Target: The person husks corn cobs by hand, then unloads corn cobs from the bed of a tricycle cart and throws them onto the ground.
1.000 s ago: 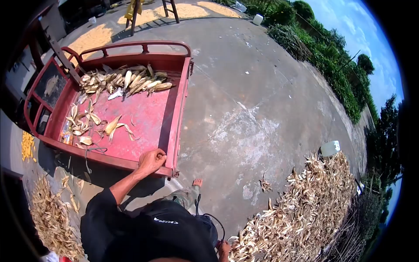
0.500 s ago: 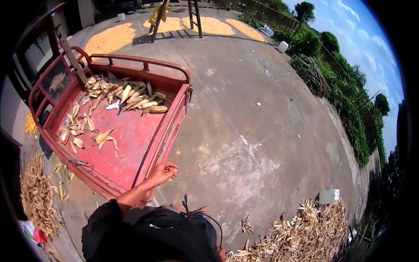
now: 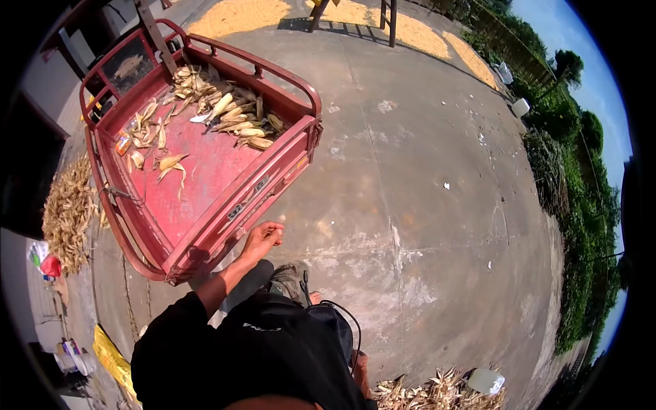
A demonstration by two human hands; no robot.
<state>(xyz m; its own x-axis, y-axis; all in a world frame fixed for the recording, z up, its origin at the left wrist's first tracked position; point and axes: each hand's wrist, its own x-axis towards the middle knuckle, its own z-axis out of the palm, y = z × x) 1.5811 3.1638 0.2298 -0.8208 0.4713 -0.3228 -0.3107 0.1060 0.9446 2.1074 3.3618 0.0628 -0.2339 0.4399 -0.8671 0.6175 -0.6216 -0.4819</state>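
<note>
A: In the head view, how much room is there around the left hand?

B: Plenty on its right, where concrete ground runs out wide towards the greenery. On its other side the red cart is close: the hand hangs just beside the long outer wall, near the cart's nearest corner. I can't tell whether skin meets metal.

A: Any other edges?

B: Low in the view, a pile of husks with a whitish jug bounds the ground. Beyond the cart's left side there's a second husk heap, and nearer the person a yellow sack.

A: And the fingers?

B: On the left, loosely bent and close together, clamped on nothing I can see. The right hand is mostly hidden beside the dark clothing; I can't tell how its fingers stand.

A: How does the cart look?

B: Red and worn, its floor scuffed to a chalky pink, with a curved rail along the far side. Corn cobs, pale and partly in their husks, are heaped towards that far side; loose husks lie scattered nearer the left wall.
</note>
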